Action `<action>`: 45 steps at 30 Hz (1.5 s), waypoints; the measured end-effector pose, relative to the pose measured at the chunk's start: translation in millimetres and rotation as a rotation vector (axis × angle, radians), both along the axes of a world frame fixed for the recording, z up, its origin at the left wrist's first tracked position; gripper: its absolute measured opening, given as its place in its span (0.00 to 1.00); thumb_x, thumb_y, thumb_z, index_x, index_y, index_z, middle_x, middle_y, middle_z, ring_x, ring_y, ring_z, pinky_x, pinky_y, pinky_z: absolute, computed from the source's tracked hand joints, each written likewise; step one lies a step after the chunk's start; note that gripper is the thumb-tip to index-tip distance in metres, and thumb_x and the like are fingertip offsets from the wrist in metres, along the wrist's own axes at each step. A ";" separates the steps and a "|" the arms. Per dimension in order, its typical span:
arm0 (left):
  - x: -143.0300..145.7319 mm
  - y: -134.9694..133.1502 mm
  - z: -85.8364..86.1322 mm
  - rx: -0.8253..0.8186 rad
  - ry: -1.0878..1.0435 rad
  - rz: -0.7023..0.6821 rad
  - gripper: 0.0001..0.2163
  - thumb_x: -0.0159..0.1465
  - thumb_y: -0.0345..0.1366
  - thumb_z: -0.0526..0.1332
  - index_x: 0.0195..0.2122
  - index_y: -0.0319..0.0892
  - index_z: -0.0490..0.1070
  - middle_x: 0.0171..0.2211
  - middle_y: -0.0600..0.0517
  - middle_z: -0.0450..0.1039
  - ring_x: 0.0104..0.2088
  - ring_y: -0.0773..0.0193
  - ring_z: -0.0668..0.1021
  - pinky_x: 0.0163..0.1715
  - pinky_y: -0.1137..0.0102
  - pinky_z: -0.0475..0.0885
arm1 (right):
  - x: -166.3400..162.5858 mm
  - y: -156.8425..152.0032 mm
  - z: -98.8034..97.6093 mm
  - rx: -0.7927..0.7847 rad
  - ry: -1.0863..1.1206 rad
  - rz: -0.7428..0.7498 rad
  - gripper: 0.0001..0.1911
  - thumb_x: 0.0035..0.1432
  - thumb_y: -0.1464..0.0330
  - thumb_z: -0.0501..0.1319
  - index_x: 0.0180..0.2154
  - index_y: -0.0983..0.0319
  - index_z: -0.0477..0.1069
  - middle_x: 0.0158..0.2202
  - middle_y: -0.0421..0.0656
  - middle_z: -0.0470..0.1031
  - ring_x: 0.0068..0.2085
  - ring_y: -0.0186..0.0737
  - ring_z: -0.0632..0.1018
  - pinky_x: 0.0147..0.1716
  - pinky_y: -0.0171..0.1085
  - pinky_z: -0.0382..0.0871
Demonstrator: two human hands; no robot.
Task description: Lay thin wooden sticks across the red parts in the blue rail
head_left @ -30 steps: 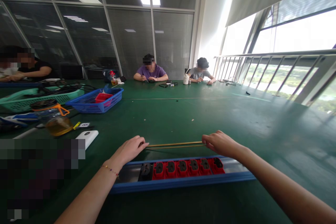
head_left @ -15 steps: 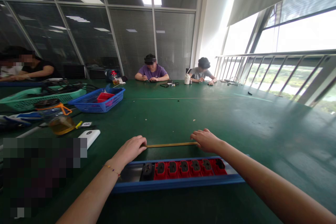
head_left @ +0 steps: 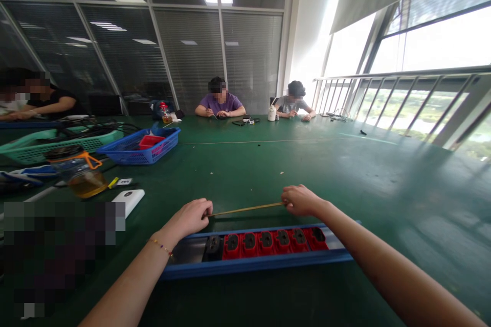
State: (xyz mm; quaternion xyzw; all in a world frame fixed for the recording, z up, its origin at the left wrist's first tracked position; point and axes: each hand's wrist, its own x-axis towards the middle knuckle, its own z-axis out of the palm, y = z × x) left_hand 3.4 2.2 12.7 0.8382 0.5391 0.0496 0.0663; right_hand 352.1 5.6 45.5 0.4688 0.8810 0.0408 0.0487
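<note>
A thin brass-coloured strip (head_left: 247, 209) stretches between my hands, its right end higher than its left. My left hand (head_left: 195, 214), with a beaded bracelet at the wrist, has its fingers closed around the left end. Around the right end, the fingers of my right hand (head_left: 301, 199) are closed too. Just nearer to me lies a long blue-edged metal channel (head_left: 253, 265), open side up. Seated in it are several red socket modules (head_left: 266, 243) in a row and one black module (head_left: 213, 248) at the left. My right forearm covers part of the channel's right end.
To the left are a white power bank (head_left: 132, 198), a jar of amber liquid (head_left: 86, 184), a blue basket (head_left: 141, 150) holding a red box, and a green basket (head_left: 76, 140) with black cables. Several people sit around the green table (head_left: 345, 189), two across from me.
My right hand has raised its end of the strip, which now slants upward to the right. My left hand stays low at the other end. The view has shifted slightly.
</note>
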 end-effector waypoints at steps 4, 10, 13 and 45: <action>1.7 -6.9 19.8 0.077 -0.166 0.021 0.05 0.54 0.31 0.51 0.30 0.43 0.65 0.32 0.53 0.67 0.30 0.65 0.71 0.32 0.72 0.64 | 12.9 -15.8 12.6 0.089 0.216 -0.036 0.10 0.53 0.72 0.50 0.34 0.60 0.69 0.35 0.42 0.71 0.35 0.37 0.72 0.33 0.33 0.61; 12.4 -39.1 68.9 -0.013 -0.404 0.000 0.08 0.59 0.37 0.49 0.36 0.45 0.64 0.29 0.55 0.68 0.30 0.66 0.72 0.31 0.74 0.65 | 33.0 -59.1 21.7 0.158 0.661 -0.097 0.12 0.54 0.73 0.50 0.39 0.60 0.68 0.32 0.40 0.71 0.30 0.34 0.71 0.31 0.33 0.62; 19.3 -59.6 78.6 -0.090 -0.444 -0.010 0.10 0.59 0.39 0.50 0.40 0.46 0.64 0.27 0.56 0.68 0.29 0.67 0.72 0.30 0.74 0.65 | 40.2 -80.9 22.9 0.092 0.762 -0.144 0.12 0.53 0.71 0.53 0.40 0.60 0.68 0.26 0.38 0.68 0.25 0.33 0.68 0.25 0.32 0.62; 24.0 -88.0 51.6 0.093 -0.257 -0.019 0.13 0.62 0.45 0.50 0.37 0.48 0.71 0.41 0.52 0.68 0.42 0.61 0.70 0.42 0.70 0.65 | 29.6 -108.3 -9.8 0.218 0.566 -0.233 0.14 0.62 0.61 0.47 0.36 0.56 0.69 0.34 0.41 0.72 0.36 0.39 0.73 0.37 0.39 0.61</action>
